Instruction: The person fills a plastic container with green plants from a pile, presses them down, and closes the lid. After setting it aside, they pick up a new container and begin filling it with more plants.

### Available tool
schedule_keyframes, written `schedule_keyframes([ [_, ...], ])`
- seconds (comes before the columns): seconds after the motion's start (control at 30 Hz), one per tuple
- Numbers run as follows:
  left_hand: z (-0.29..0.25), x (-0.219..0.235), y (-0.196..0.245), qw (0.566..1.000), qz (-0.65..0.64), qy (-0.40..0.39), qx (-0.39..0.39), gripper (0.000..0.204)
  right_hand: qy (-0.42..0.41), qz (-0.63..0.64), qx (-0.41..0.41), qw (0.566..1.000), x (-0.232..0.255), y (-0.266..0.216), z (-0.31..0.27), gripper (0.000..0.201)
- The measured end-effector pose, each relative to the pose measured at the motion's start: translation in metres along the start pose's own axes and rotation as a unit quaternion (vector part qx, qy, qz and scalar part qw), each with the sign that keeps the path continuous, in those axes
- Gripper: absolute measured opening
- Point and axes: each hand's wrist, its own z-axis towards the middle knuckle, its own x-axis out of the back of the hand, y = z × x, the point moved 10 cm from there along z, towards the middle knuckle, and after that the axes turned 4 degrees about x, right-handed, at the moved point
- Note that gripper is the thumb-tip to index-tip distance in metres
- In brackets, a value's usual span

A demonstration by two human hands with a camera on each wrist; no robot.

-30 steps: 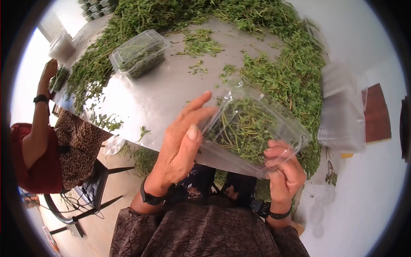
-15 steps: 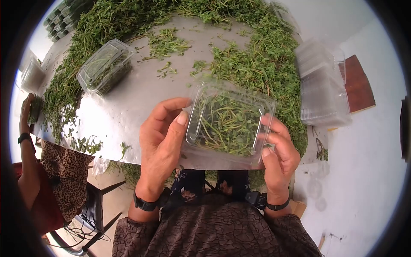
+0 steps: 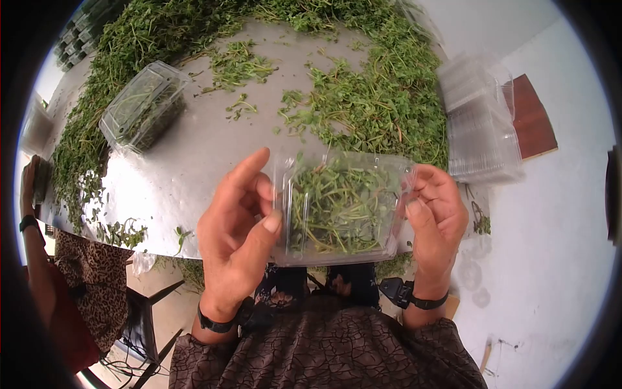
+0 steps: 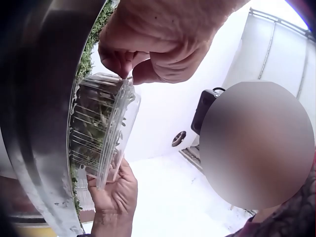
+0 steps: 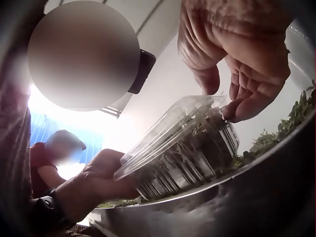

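A clear plastic clamshell box (image 3: 343, 211), filled with green leafy sprigs, is held up between both hands over the near table edge. Its lid lies over the sprigs, with stems showing at the rim in the right wrist view. My left hand (image 3: 233, 236) pinches the box's left end; the left wrist view shows thumb and fingertips meeting at the rim (image 4: 129, 84). At the opposite end, my right hand (image 3: 440, 223) holds the corner, thumb toward me and fingers curled at the far side.
Another filled clamshell (image 3: 144, 107) sits on the metal table (image 3: 214, 139). Heaped greens (image 3: 395, 97) line the back and right. Nested empty boxes (image 3: 483, 133) stand at the right edge, filled ones (image 3: 81, 32) at the far left. Another person's arm (image 3: 35, 253) reaches in at the left.
The box has turned from a slant to nearly level and come slightly nearer the body. The right hand has moved up along its right end. The head view has shifted rightward.
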Motion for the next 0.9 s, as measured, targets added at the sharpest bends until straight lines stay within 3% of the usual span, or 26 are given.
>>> schedule_keyframes([
  [0.17,-0.008,0.001,0.010,0.997,0.072,-0.020,-0.022,0.055,-0.002,-0.021,-0.013,1.000,0.000,-0.007,0.003,0.042],
  [0.37,-0.012,0.000,0.012,0.999,0.000,-0.014,-0.040,0.042,0.004,0.009,0.004,1.000,-0.003,-0.017,0.007,0.035],
  [0.43,-0.013,0.002,0.009,0.999,-0.035,0.002,-0.010,0.039,-0.010,0.008,0.005,1.000,-0.006,-0.016,0.007,0.031],
  [0.57,-0.012,0.004,0.016,0.998,-0.042,0.019,-0.032,0.033,-0.016,-0.008,0.029,0.999,-0.004,-0.017,0.005,0.020],
  [0.73,-0.013,0.000,0.021,0.998,-0.043,0.014,-0.053,0.020,-0.018,-0.016,0.055,0.998,-0.004,-0.022,0.005,0.018],
  [0.9,-0.018,0.000,0.025,0.998,-0.035,0.007,-0.060,0.020,-0.027,-0.008,0.071,0.997,-0.006,-0.025,0.003,0.019],
])
